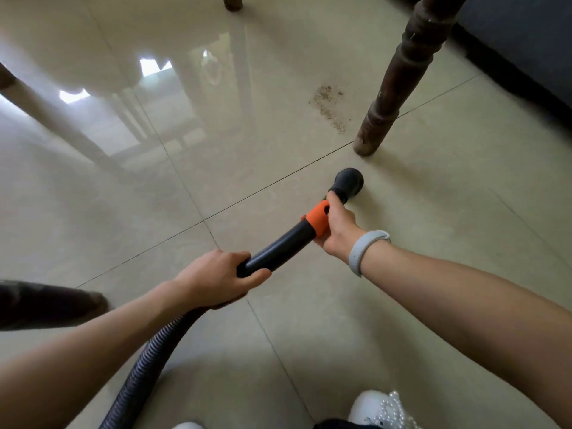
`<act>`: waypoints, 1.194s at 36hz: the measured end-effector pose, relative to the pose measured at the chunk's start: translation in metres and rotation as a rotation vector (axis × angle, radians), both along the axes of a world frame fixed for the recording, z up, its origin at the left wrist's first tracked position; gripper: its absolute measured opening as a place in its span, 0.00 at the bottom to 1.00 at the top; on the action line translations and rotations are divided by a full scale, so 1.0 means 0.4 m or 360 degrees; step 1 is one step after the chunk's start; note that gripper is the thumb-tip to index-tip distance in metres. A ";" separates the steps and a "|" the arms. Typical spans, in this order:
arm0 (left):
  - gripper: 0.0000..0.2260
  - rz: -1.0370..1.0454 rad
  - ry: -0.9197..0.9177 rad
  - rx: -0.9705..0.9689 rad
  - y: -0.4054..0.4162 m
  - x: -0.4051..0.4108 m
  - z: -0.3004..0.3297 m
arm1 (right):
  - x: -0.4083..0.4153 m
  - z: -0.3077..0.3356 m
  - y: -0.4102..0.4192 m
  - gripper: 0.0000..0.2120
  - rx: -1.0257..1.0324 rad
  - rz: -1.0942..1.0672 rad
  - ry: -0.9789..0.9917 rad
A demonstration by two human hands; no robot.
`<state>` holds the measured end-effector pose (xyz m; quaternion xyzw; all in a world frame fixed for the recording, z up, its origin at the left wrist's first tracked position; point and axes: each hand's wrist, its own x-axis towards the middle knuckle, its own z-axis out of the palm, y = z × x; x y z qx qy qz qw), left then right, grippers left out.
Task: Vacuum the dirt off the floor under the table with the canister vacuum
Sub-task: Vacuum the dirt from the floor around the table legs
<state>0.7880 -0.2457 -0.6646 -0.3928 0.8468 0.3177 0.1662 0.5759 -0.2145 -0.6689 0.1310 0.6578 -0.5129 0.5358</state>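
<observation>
A black vacuum wand (278,247) with an orange collar (318,219) ends in a round black nozzle (348,181) that sits low over the pale tiled floor. My left hand (213,278) grips the wand's rear end, where the ribbed grey hose (145,366) joins it. My right hand (335,229) holds the orange collar just behind the nozzle. A patch of brown dirt (329,106) lies on the tile beyond the nozzle, beside a dark turned table leg (399,75). The canister is out of view.
Another table leg (232,1) stands at the top, a pale leg (46,109) slants at the left, and a dark leg end (46,303) lies at the lower left. A dark sofa base (520,48) fills the upper right. White shoes (383,410) show at the bottom.
</observation>
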 end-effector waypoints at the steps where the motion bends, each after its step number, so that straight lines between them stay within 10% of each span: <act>1: 0.17 -0.0011 -0.0027 0.0075 0.002 0.010 0.001 | 0.011 -0.001 -0.005 0.20 0.0025 0.0052 0.0019; 15: 0.22 0.0582 0.0047 0.0988 0.107 0.110 0.008 | 0.227 -0.034 0.119 0.19 0.0231 0.0618 -0.0116; 33: 0.21 0.0971 -0.0103 0.0477 0.136 0.376 0.029 | 0.495 -0.051 0.059 0.23 0.0149 0.0967 -0.0351; 43: 0.22 0.0969 0.0077 0.0477 0.041 0.180 0.015 | 0.319 -0.044 -0.076 0.21 0.0021 0.0921 0.0062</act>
